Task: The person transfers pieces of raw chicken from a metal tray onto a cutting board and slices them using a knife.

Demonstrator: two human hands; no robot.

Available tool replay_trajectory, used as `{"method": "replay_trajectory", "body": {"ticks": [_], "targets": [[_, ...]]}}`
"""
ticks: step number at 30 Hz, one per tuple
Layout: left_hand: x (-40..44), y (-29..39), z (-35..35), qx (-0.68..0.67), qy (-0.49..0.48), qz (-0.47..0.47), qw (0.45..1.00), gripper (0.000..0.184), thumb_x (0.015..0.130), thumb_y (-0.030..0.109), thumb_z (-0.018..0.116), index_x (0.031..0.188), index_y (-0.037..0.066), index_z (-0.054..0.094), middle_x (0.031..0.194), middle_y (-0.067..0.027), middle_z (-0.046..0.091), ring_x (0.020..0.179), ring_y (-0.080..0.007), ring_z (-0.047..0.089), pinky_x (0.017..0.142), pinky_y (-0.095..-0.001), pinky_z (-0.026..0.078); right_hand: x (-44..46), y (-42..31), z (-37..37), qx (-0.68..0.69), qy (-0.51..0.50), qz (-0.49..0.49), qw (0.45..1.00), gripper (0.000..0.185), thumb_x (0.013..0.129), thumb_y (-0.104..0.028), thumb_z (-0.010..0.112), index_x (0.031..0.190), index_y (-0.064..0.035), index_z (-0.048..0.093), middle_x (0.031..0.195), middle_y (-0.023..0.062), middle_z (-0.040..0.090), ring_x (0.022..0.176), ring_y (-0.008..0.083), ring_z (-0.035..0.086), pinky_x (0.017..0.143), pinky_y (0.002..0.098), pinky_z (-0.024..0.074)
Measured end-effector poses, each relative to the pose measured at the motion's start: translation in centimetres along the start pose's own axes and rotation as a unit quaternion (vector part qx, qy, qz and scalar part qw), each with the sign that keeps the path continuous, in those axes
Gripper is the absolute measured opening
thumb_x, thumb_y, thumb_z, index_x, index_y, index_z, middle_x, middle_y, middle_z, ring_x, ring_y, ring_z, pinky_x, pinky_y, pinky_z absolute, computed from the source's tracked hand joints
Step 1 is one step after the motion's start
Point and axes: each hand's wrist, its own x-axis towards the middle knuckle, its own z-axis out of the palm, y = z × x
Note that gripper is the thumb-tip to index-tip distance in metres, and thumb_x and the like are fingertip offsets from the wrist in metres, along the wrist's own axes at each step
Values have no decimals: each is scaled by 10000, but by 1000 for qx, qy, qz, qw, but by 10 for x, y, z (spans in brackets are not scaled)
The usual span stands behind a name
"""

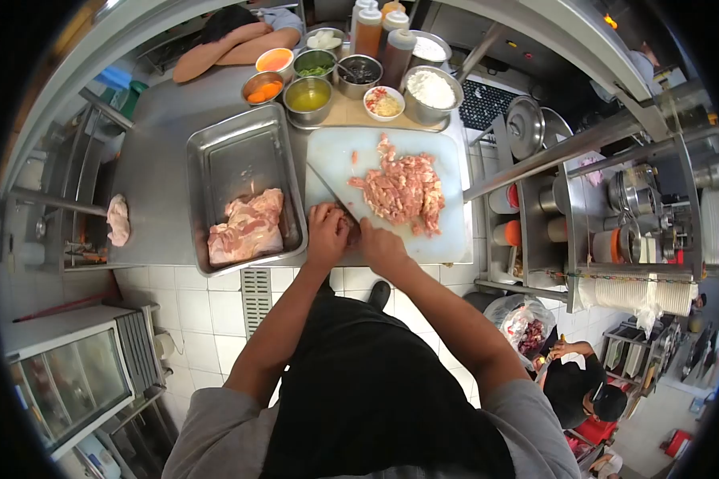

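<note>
My right hand (383, 246) is closed round the handle of a knife (333, 191), whose blade points up and left over the white cutting board (319, 148). Beside it, my left hand (327, 233) has its fingers bent against a small piece of meat (350, 233) at the board's front edge. The piece is mostly hidden by my hands. A heap of cut meat (403, 188) lies on the right half of the board. Left of the board, a metal tray (236, 160) holds larger raw pieces (249, 227) at its near end.
Behind the board, a tray carries metal bowls, one with white powder (431, 88), and squeeze bottles (397, 56). A cloth (118, 219) lies at the counter's left edge. One person rests folded arms (236, 48) at the back; another person (575, 383) is at lower right.
</note>
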Motion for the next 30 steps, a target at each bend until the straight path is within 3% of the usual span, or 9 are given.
{"method": "replay_trajectory", "body": {"ticks": [3,6,9,14,16,22,28,30], "targets": [[-6,-2,-1,9,-15,-27,999,202,832,26,645,1032,-5,629,1121,-193,570,1080,-422,532,950,-522,456,-43,-3,-12,50,-105,104,988,348,977,-134,548,1282,24,494,785,249,721,764,413,749,682,504,609],[-4,1,2,17,29,-24,999,272,839,28,648,1106,-4,608,1129,-205,551,1104,-433,524,972,-540,442,-85,6,-18,55,-119,124,984,259,965,-128,570,1179,-4,495,762,246,718,715,430,740,642,538,598],[-5,18,3,36,49,-21,998,310,854,27,650,1156,-14,591,1135,-225,547,1125,-438,515,989,-550,431,-71,23,-16,55,-55,90,993,235,961,-127,577,1146,-15,484,763,237,721,698,431,736,616,546,593],[-4,23,-2,44,0,-31,999,358,863,57,653,1204,-25,586,1166,-245,534,1155,-457,497,1018,-552,421,-12,22,-1,28,-20,85,996,278,977,-143,568,1207,-12,484,804,238,731,752,423,749,649,532,604],[-7,19,5,42,22,-37,998,360,865,69,654,1205,-30,583,1176,-253,527,1163,-467,489,1030,-556,416,-1,17,-4,38,-8,94,995,259,985,-142,552,1202,-15,491,805,234,733,753,424,750,667,532,605],[-19,16,7,47,42,-53,997,374,869,86,660,1210,-40,572,1220,-277,496,1176,-483,482,1042,-560,410,-17,5,-31,83,-27,68,994,228,982,-122,538,1181,-14,512,826,238,740,771,426,752,678,534,600],[-18,9,8,61,34,-49,996,341,882,82,656,1189,-38,570,1247,-277,491,1191,-477,481,1033,-553,419,-21,5,2,38,39,13,998,265,948,-106,571,1179,-11,484,767,239,703,728,429,723,628,537,576],[-20,13,10,58,40,-58,996,316,880,77,650,1167,-34,578,1231,-268,497,1175,-468,484,1025,-551,418,-51,9,1,78,-12,58,995,267,950,-107,566,1187,-19,481,775,247,706,737,442,723,636,553,574]]}}
